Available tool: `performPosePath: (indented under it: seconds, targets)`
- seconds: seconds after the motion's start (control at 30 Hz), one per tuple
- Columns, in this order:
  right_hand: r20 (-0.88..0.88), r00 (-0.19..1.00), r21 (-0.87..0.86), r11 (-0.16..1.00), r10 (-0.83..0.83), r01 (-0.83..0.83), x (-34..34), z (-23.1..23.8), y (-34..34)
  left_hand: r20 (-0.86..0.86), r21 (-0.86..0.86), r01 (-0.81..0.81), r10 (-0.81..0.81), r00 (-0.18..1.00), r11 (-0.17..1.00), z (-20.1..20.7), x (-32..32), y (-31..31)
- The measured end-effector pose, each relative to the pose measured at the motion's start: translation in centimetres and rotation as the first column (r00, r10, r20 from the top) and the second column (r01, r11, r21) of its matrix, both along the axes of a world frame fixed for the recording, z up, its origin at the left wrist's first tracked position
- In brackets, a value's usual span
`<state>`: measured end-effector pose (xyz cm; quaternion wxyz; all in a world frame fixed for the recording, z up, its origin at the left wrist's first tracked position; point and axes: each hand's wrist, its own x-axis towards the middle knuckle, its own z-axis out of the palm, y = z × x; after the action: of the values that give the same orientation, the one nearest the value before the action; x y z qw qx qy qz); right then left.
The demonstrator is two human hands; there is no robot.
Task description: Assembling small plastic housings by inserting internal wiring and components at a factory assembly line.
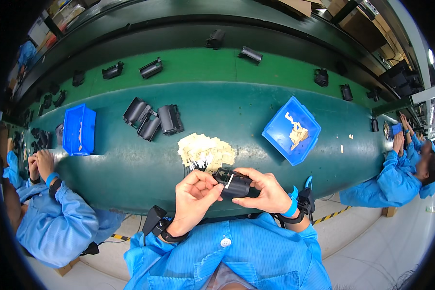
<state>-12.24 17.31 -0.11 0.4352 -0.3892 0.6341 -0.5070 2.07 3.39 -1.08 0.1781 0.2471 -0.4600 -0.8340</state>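
Note:
Close in front of me, a black plastic housing (240,187) is held over the near edge of the table, a thin pale strip (229,181) showing on its upper face. My right hand (268,192) grips its right end between thumb and fingers. At the left end, my left hand (196,194) is closed, thumb and fingertips pressed against the housing; any small thing between them is hidden. Just beyond both hands lies a loose heap of cream-coloured paper or foam pieces (205,149), with some white bits at its near side.
Black housings (169,119) lie grouped beyond the heap at left. Blue bins stand left (90,130) and right (311,126), the right one holding cream scraps. More housings (151,67) rest on the green strip (198,65) behind. Co-workers in blue sit at left (58,212) and right (391,179).

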Motion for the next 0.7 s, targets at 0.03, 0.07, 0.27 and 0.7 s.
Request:
performPosePath:
  seconds: [0.03, 0.07, 0.27, 0.7]
  targets:
    - [-0.038, 0.999, -0.006, 1.000, 0.011, -0.011, 0.0, 0.1, 0.0, 0.016, -0.031, 0.050, -0.049, 0.999, 0.998, -0.2, 0.1, -0.1]
    - [-0.076, 0.997, -0.012, 1.000, 0.022, -0.023, 0.0, 0.1, 0.0, 0.018, -0.030, 0.047, -0.046, 0.999, 0.998, -0.3, 0.2, -0.3]
    - [0.162, 0.987, 0.066, 0.998, 0.007, -0.018, -0.1, 0.3, -0.2, 0.071, 0.157, -0.002, -0.009, 0.997, 0.988, -0.2, -0.3, -0.4]
    - [0.475, 0.880, 0.036, 0.999, 0.009, -0.030, -0.5, -0.6, -0.4, -0.031, 0.138, 0.075, -0.071, 0.997, 0.988, 0.3, 0.2, -0.9]
